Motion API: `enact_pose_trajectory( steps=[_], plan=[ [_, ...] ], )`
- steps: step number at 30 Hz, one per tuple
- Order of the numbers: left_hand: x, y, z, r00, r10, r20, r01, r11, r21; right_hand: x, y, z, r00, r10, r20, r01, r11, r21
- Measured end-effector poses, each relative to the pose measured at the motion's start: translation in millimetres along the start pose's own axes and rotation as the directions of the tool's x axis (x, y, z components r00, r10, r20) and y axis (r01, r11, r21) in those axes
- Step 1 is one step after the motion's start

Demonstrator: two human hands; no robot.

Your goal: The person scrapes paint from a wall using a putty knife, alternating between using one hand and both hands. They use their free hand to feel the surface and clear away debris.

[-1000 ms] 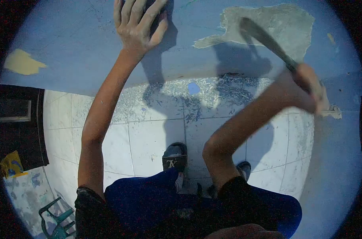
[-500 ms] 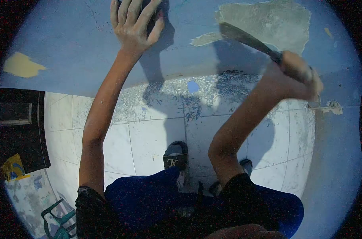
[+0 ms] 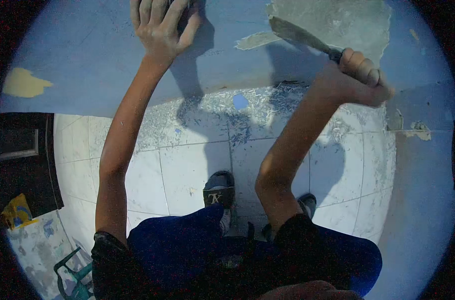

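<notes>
My right hand [image 3: 361,75] is wrapped round the dark handle of a knife [image 3: 302,37], whose long, broad blade points up and left. The tip lies at the edge of a bare grey patch [image 3: 332,20] on the blue wall [image 3: 102,50], where paint has come off; whether it touches cannot be told. Against the wall to the left, my left hand [image 3: 162,25] rests with its fingers apart and bent, holding nothing visible. The frame's top edge cuts off some of the fingertips.
Paint shavings [image 3: 267,107] and a blue flake [image 3: 240,101] litter the white tiled floor [image 3: 187,170] along the wall's foot. At lower left are a green plastic chair [image 3: 76,275], a yellow packet [image 3: 18,212] and a dark door [image 3: 22,165]. My sandalled feet stand below.
My right hand and the knife have shifted slightly up and left across the grey patch. My left hand appears a little higher and further left, as the whole view has also shifted.
</notes>
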State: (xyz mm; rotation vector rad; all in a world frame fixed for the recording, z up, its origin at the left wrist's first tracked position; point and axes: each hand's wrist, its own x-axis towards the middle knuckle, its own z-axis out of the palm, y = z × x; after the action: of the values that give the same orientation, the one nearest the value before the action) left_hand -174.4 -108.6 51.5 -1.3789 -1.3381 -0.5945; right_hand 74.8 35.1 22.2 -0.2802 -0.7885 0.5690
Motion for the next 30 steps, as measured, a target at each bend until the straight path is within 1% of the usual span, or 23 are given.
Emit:
enact_pose_trajectory(
  steps=[1,2,3,4,5,6,8,9,10,12,13,15,16,17,18,19,21,22,23,25,27,29,30],
  plan=[
    [-1.1,-0.8,1.7,1.000,0.012,-0.014,-0.012,1.000,0.000,-3.0,-10.8,3.0,0.965,0.251,-0.069,-0.227,0.942,0.248],
    [0.0,-5.2,2.6,0.999,0.032,-0.027,-0.031,0.999,0.008,1.0,-11.2,-1.4,0.961,0.240,-0.135,-0.219,0.963,0.156],
    [-1.8,-5.9,2.5,1.000,0.023,-0.008,-0.023,1.000,0.019,3.4,-9.1,-11.8,0.989,0.079,-0.124,-0.082,0.996,-0.022],
    [-1.4,-4.4,1.4,1.000,0.012,0.011,-0.012,0.999,0.033,5.7,-7.1,-22.3,0.990,-0.089,-0.108,0.064,0.976,-0.209],
    [-2.3,-3.0,-0.1,1.000,-0.004,0.031,0.003,0.999,0.046,8.0,-5.0,-32.9,0.964,-0.249,-0.090,0.199,0.905,-0.376],
    [-3.8,-2.0,-2.0,0.999,-0.008,0.034,0.007,0.999,0.036,14.8,1.5,-46.1,0.886,-0.456,0.090,0.427,0.723,-0.543],
    [-1.0,-1.0,-2.2,1.000,-0.004,0.024,0.004,1.000,0.012,-9.6,15.7,-27.8,0.938,-0.315,0.144,0.342,0.770,-0.539],
    [-1.1,-1.8,-1.2,1.000,0.001,0.020,-0.001,1.000,0.018,-23.3,18.1,-15.1,0.993,-0.098,0.069,0.118,0.904,-0.410],
    [-2.6,-2.9,-0.3,1.000,0.005,0.014,-0.005,1.000,0.020,-36.9,20.6,-2.5,0.992,0.125,-0.010,-0.123,0.959,-0.255],
    [-1.8,-4.7,4.1,1.000,0.010,0.010,-0.010,1.000,0.018,-39.7,12.9,-3.1,0.947,0.311,-0.083,-0.310,0.950,0.024],
    [-0.2,-4.7,3.0,1.000,0.012,0.016,-0.012,1.000,0.022,-45.2,11.1,-0.1,0.906,0.413,-0.094,-0.393,0.902,0.180],
    [-7.0,-4.2,-2.8,0.999,0.007,0.051,-0.008,1.000,0.030,-36.9,15.8,-25.4,0.919,0.328,-0.218,-0.297,0.941,0.163],
    [-6.8,-3.2,-2.8,0.999,0.005,0.053,-0.007,0.999,0.031,-23.1,10.2,-34.1,0.995,-0.071,-0.076,0.023,0.859,-0.511],
    [-4.6,-3.7,-0.3,0.999,0.004,0.038,-0.005,0.999,0.034,-13.0,-0.6,-35.1,0.992,0.083,-0.094,-0.100,0.976,-0.194],
    [-5.3,-3.7,0.3,0.999,-0.006,0.038,0.005,1.000,0.024,-3.1,-11.5,-36.0,0.966,0.236,-0.110,-0.219,0.965,0.146],
    [-7.0,-3.1,0.0,0.999,-0.012,0.031,0.011,1.000,0.016,-3.1,-19.2,-13.6,0.985,0.090,-0.149,-0.101,0.993,-0.067],
    [-3.9,-4.1,3.6,1.000,-0.007,0.009,0.007,1.000,0.013,-3.1,-3.0,-3.0,0.909,0.388,-0.154,-0.362,0.916,0.172],
    [-4.4,-3.9,3.4,1.000,-0.004,0.008,0.004,1.000,0.018,1.3,0.7,-9.6,0.943,0.329,0.046,-0.324,0.883,0.339],
    [-4.2,-4.4,3.3,1.000,0.002,0.010,-0.002,1.000,0.023,5.8,4.4,-15.9,0.936,0.255,0.245,-0.346,0.800,0.490],
    [-5.4,-3.2,2.6,1.000,0.001,0.001,-0.001,1.000,-0.003,3.9,1.0,-24.5,0.983,0.169,0.073,-0.177,0.977,0.122],
    [-3.0,-2.7,-1.0,1.000,-0.010,0.024,0.009,1.000,0.004,-1.3,-5.4,-18.7,0.999,0.018,-0.035,-0.027,0.960,-0.279],
    [-4.5,-4.3,-0.7,1.000,0.000,0.030,-0.001,0.999,0.036,-22.4,13.3,-15.1,0.982,0.189,0.026,-0.191,0.979,0.073],
    [-3.4,-3.8,1.3,1.000,0.006,0.025,-0.007,0.999,0.049,-52.8,55.2,-12.3,0.906,0.347,0.244,-0.424,0.715,0.556]
  ],
)
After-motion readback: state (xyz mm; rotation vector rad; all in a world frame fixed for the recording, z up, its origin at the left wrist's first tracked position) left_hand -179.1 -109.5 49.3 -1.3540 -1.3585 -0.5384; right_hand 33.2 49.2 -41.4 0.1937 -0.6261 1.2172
